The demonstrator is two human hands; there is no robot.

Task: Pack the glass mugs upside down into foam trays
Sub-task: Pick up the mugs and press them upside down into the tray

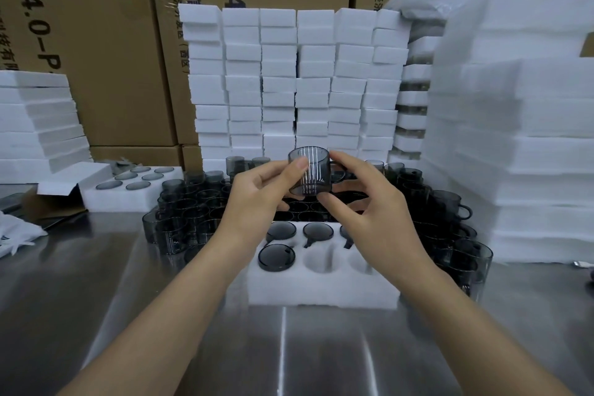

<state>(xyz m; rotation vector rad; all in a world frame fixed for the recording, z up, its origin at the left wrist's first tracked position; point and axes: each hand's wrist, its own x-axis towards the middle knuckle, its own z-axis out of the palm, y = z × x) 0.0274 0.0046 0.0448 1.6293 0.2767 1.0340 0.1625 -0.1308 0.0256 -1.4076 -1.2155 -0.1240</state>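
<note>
Head view: your left hand (254,199) and right hand (376,212) pinch a smoky glass mug (308,175) just above the white foam tray (321,289), whose two front round wells (319,259) gape open. Loose mugs (189,206) crowd its back and sides; the smooth steel worktop (160,315) spreads toward you.

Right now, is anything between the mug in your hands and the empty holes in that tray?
Nothing visible. The left hand and right hand hold the mug above the foam tray; its front middle hole lies open below.

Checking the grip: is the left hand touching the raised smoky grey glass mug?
Touching. Head view shows the thumb of the left hand lying on the smoky grey glass mug.
</note>
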